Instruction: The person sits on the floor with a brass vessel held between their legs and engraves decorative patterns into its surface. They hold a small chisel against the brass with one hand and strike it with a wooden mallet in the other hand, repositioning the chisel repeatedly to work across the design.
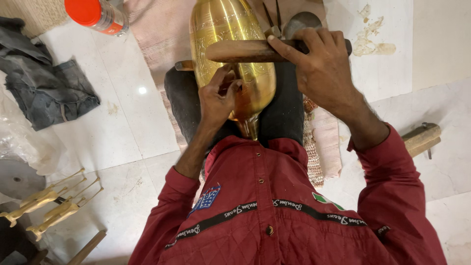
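A polished brass vase [223,29] with engraved patterns lies lengthwise between my legs on a dark cushion [282,113], its narrow neck pointing toward my chest. My left hand [218,95] pinches a small chisel-like tool against the vase's lower body. My right hand [321,68] grips a wooden mallet [245,50] held crosswise over the vase, just above my left hand. I wear a red quilted jacket.
A crumpled grey cloth [46,83] lies at the left, a red-capped bottle [98,14] at the top. Brass animal figures [51,203] sit on the white marble floor at lower left beside a metal disc [17,179]. A wooden block [422,137] rests at right.
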